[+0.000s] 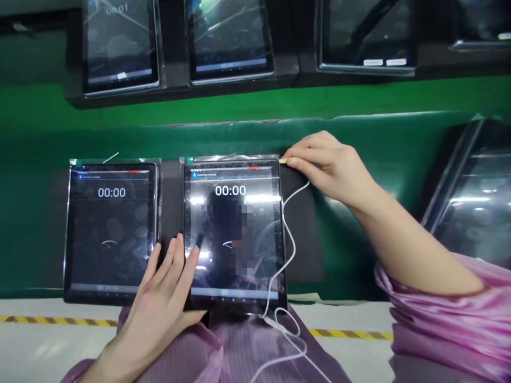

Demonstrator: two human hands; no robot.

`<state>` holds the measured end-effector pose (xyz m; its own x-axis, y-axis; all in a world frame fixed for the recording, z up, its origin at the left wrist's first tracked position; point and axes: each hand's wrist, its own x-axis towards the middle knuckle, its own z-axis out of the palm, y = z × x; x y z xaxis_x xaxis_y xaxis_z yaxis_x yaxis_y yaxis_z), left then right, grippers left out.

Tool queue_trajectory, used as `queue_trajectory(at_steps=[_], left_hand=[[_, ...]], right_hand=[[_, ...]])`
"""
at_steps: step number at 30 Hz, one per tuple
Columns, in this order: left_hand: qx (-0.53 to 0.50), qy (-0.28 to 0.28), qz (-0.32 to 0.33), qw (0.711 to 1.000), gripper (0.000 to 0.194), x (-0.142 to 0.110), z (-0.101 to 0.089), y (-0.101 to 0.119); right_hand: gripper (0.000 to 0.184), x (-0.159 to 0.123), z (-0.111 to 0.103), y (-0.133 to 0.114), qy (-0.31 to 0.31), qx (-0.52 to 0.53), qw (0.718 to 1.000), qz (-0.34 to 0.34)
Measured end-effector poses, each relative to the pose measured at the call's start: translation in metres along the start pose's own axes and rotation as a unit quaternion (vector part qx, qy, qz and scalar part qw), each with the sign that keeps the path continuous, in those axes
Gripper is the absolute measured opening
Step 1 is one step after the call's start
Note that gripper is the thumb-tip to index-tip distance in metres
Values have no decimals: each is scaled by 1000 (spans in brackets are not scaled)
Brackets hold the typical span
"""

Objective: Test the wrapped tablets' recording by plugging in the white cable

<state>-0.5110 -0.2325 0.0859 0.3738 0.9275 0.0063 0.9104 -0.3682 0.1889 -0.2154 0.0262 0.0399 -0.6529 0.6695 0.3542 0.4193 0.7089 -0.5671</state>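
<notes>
My right hand point(327, 165) pinches a pale-yellow plug point(283, 160) at the right-hand tablet's point(235, 229) upper right corner. My left hand point(157, 298), unclenched, bridges its edge and the left-hand tablet point(112, 223). Beyond, black holders point(173, 58) bear more tablets point(229, 40).

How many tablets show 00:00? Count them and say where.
2. The left tablet is left of the left hand; the right tablet is beside it, its top right corner by the right hand. Tablets cut off by the picture's edges may hide other readouts.
</notes>
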Motion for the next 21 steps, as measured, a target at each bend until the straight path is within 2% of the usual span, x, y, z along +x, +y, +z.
queue_trajectory(at_steps=[3,6,9,12,14,16,18,19,21], left_hand=[[-7,5,-9,1000,100,1,3,1],[-7,0,-18,1000,97,-1,10,2],[5,-7,-27,1000,104,-5,14,6],[24,-10,-27,999,107,-11,12,10],[34,-10,-10,999,102,-14,9,12],[38,-6,9,999,95,-16,8,13],[35,-4,22,999,90,-17,7,15],[33,-1,28,999,87,-17,7,16],[30,3,40,999,81,-17,6,18]], right_hand=[[31,-1,7,-10,32,-82,996,26],[31,-3,15,-17,64,-152,981,105],[37,-6,19,-21,116,-135,967,181],[29,-19,8,-40,166,-96,966,171],[20,-36,-6,-65,121,-73,983,117],[17,-59,-19,-95,-15,4,998,59],[20,-85,-26,-124,-159,102,982,20],[21,-98,-27,-136,-192,120,974,12],[22,-121,-20,-154,-202,106,973,21]])
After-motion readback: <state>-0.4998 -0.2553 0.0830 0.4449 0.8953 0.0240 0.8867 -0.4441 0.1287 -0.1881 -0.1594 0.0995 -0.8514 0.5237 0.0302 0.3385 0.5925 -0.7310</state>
